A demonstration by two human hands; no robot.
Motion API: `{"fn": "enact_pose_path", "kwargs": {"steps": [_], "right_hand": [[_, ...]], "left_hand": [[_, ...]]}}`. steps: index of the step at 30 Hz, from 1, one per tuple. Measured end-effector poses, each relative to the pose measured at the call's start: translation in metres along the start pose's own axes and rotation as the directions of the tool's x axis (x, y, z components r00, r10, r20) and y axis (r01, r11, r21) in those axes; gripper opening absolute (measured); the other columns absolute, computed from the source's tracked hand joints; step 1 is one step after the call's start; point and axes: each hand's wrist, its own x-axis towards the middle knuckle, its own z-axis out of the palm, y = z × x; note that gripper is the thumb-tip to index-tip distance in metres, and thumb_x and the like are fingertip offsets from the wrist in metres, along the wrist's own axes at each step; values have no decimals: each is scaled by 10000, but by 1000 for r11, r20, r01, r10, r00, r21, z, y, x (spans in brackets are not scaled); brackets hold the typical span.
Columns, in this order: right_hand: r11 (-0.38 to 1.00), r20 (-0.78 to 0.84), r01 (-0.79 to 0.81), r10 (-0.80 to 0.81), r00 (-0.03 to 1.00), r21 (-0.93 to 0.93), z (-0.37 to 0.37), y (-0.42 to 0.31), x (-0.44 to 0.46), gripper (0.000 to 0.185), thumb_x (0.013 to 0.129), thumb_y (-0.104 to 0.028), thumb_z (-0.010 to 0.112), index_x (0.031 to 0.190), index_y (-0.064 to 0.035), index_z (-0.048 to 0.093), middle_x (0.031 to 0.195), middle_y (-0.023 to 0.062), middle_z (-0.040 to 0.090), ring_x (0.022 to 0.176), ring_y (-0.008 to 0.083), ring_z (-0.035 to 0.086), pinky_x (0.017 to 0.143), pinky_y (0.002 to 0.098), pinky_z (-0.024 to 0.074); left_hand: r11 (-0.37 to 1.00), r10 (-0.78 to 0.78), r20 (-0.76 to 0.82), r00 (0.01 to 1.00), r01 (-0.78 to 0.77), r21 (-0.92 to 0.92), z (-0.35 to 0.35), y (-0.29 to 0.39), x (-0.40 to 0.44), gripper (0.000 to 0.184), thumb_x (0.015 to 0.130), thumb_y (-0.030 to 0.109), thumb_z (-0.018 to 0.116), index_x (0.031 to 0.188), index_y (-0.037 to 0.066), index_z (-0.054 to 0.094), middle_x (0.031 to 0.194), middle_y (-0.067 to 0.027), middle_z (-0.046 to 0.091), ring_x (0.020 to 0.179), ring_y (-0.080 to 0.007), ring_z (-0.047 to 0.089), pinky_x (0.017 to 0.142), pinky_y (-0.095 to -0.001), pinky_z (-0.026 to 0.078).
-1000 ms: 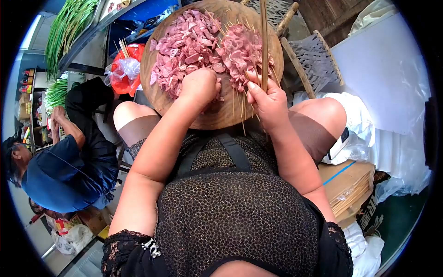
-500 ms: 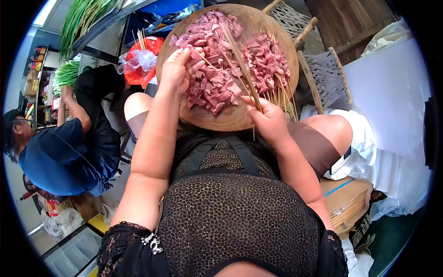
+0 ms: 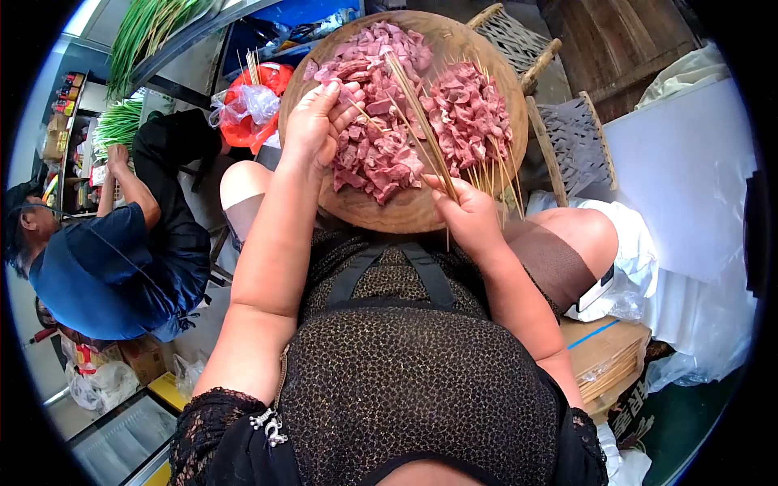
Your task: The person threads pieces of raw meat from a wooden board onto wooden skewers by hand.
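On my round board, loaded skewers lie at three o'clock; loose meat towards nine remains unthreaded. My left hand seemingly pinches a piece; my right hand grips bundled sticks.

There are two hands, two heaps of meat, one round wooden board, two bunches of greens, one co-worker.

Black lace sleeves, black top patterned in gold
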Motion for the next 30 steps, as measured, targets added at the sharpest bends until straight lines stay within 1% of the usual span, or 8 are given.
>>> {"fn": "enact_pose_path", "kwargs": {"steps": [11,17,20,23,25,26,27,30], "right_hand": [[998,-22,67,-66,998,23,2,5,0,241,869,-75,546,1101,-54,611,659,-65,498,564,26,438,521,184,383],[996,-29,78,-77,997,38,2,4,-1,240,872,-72,542,1101,-56,610,660,-61,500,563,26,440,518,184,386],[996,-36,87,-85,996,36,1,8,0,240,872,-73,543,1102,-57,609,660,-62,500,565,27,446,522,185,392],[994,-37,104,-104,994,11,1,7,1,241,872,-75,543,1102,-56,609,658,-62,499,569,28,455,528,187,398],[994,-36,106,-105,994,21,1,5,0,241,871,-77,543,1102,-53,608,663,-59,504,572,29,456,530,186,399],[994,-34,105,-104,994,33,2,4,0,242,871,-78,543,1102,-50,608,669,-56,509,576,30,456,532,186,399],[994,-36,109,-107,994,34,3,2,1,242,871,-78,543,1102,-50,608,669,-56,509,576,30,456,532,186,399],[990,-54,102,-97,994,95,2,0,0,254,877,-79,535,1121,-33,589,687,-50,517,583,34,456,543,185,396]], "left_hand": [[998,-65,38,997,66,-18,5,3,-6,229,901,152,511,1054,-18,514,1035,-161,612,954,-255,613,784,-332,538],[987,-137,159,978,148,-58,4,5,-10,215,906,164,498,1051,7,519,1068,-164,600,1001,-243,594,800,-341,536],[986,-149,215,965,162,-44,7,5,-13,198,906,154,497,1044,15,524,1070,-158,601,985,-232,604,800,-340,536],[988,-143,244,959,155,-29,11,6,-14,133,902,121,497,990,31,540,1003,-136,628,886,-221,634,763,-344,541],[988,-152,251,956,151,21,13,5,-15,114,892,129,521,969,47,538,987,-125,636,851,-204,641,766,-343,540],[983,-181,226,957,174,51,17,3,-18,128,900,140,508,997,62,538,988,-121,637,818,-147,629,721,-282,536],[984,-180,229,957,173,53,20,1,-19,128,900,140,508,997,62,538,988,-121,637,818,-147,629,721,-282,536],[980,-194,358,913,167,105,30,-7,-22,139,894,154,531,1010,80,548,1023,-83,626,705,-68,546,694,-238,497]]}}
